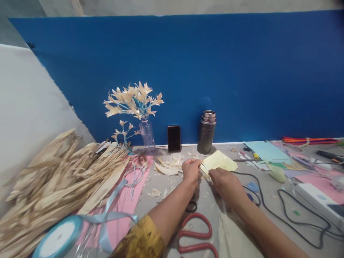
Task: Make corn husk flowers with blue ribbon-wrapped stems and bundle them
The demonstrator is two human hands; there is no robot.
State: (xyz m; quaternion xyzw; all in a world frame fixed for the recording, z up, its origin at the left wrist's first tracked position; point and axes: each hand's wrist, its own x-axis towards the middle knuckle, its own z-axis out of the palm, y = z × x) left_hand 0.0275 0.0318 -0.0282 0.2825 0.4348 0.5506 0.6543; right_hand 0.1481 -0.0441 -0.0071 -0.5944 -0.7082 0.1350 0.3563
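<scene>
My left hand (191, 170) is closed in a pinch on a thin pale sliver, probably a strip of dried husk, just left of a pale yellow paper sheet (219, 161). My right hand (225, 182) lies knuckles up right beside it, fingers curled toward the same sliver at the sheet's near edge; what it grips is hidden. Husk cuttings (168, 166) litter the grey table (206, 200) beyond my left hand. Red-handled scissors (196, 234) lie between my forearms.
A heap of dried husk strips (53, 175) fills the left. A blue ribbon spool (57, 240), pink paper (122, 204), a vase of husk flowers (146, 134), a phone (173, 138) and a steel flask (206, 132) stand by the blue wall. Black cables (285, 211) and coloured papers lie at right.
</scene>
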